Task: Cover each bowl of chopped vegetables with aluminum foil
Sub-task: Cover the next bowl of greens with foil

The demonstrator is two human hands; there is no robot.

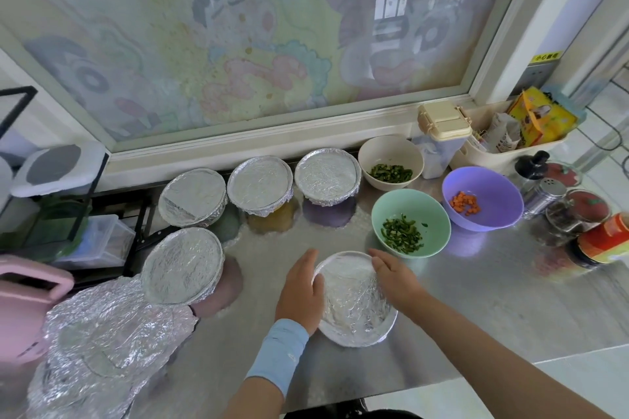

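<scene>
Steel counter (476, 299); left hand (301, 292), right hand (394, 277) curl round foil-covered bowl (354, 303).

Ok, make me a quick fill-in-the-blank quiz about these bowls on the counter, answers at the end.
1. The orange cubes lie in the ____ bowl.
2. The left hand and right hand grip the near bowl, whose top is covered in ____.
3. The mint bowl holds chopped ____ vegetables.
4. The number of bowls without a cover is ____.
Answers: purple; foil; green; three.
</scene>
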